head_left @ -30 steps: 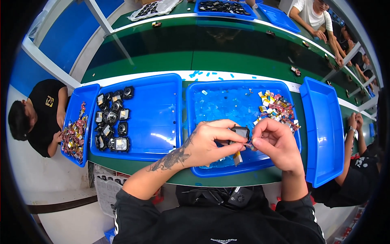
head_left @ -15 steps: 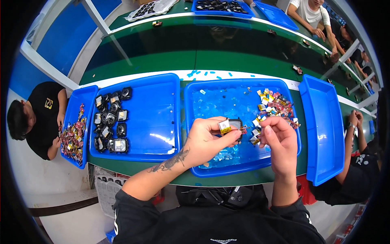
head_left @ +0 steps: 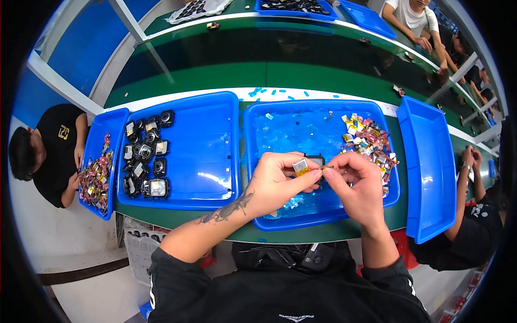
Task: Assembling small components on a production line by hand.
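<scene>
Above the middle blue tray [head_left: 318, 103], my left hand [head_left: 277, 183] is closed around a small black device housing [head_left: 318, 159]. A silver pouch battery [head_left: 300, 166] with yellow tape sticks up beside my left thumb. My right hand [head_left: 360, 188] meets it from the right, thumb and forefinger pinched on the thin wires [head_left: 327, 167] at the housing's side. The fingers cover much of the housing. Just beyond my right hand, a heap of small batteries with wires [head_left: 369, 137] lies in the tray's right part. Small blue film pieces [head_left: 285, 132] are scattered over the tray's bottom.
Left of it, another blue tray [head_left: 207, 134] holds several black housings [head_left: 144, 152]. A narrower tray of wired batteries [head_left: 97, 177] stands farther left, near a co-worker [head_left: 56, 153]. An empty blue tray [head_left: 428, 172] stands at right. Beyond runs a green conveyor belt [head_left: 215, 81] carrying small parts.
My right hand has moved left from beside the battery heap to the housing, and its fingers now pinch the wires. My left hand still holds the housing in nearly the same place.
</scene>
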The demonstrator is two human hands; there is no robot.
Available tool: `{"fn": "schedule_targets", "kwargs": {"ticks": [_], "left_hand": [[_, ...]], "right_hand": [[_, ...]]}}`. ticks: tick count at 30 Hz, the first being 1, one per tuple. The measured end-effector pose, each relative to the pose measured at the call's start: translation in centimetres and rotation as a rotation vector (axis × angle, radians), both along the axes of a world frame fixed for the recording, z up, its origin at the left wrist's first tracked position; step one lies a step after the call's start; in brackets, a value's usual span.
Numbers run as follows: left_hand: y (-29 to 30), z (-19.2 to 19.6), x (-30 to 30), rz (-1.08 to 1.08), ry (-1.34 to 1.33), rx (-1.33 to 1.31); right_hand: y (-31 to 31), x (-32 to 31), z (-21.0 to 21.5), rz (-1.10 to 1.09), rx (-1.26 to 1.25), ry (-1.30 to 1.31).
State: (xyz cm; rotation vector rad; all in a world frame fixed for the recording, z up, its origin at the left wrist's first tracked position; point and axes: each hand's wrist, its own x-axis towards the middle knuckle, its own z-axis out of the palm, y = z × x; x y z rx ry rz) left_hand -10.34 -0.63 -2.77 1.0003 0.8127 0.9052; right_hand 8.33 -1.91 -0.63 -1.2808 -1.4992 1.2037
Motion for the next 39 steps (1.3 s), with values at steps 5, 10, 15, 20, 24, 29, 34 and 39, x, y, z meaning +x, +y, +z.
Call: {"fn": "schedule_targets", "kwargs": {"ticks": [5,10,15,20,24,29,34,39], "left_hand": [[0.1,-0.5,0.0,0.030,-0.037,-0.029],[0.5,-0.1,-0.2,0.039,-0.117,-0.043],[0.4,0.2,0.1,0.012,-0.107,-0.044],[0.5,-0.1,0.3,0.016,-0.092,-0.034],[0.3,-0.2,0.4,0.008,-0.079,-0.038],[0.3,-0.2,0.3,-0.025,-0.072,-0.069],[0.0,-0.2,0.4,-0.026,-0.067,-0.032],[0.1,0.1,0.6,-0.032,-0.101,-0.109]], "right_hand": [[0.3,1.0,1.1,-0.079,-0.018,0.011],[-0.9,4.8,1.6,0.090,0.172,-0.524],[-1.9,4.1,-0.6,0.138,0.248,-0.788],[-2.2,3.5,-1.1,0.030,0.243,-0.855],[-2.2,3.4,-1.5,0.017,0.251,-0.810],[-1.8,3.3,-1.3,0.094,0.264,-0.882],[-2.1,2.4,-0.2,0.008,0.326,-0.678],[-1.2,0.4,0.4,-0.140,0.648,-0.423]]}}
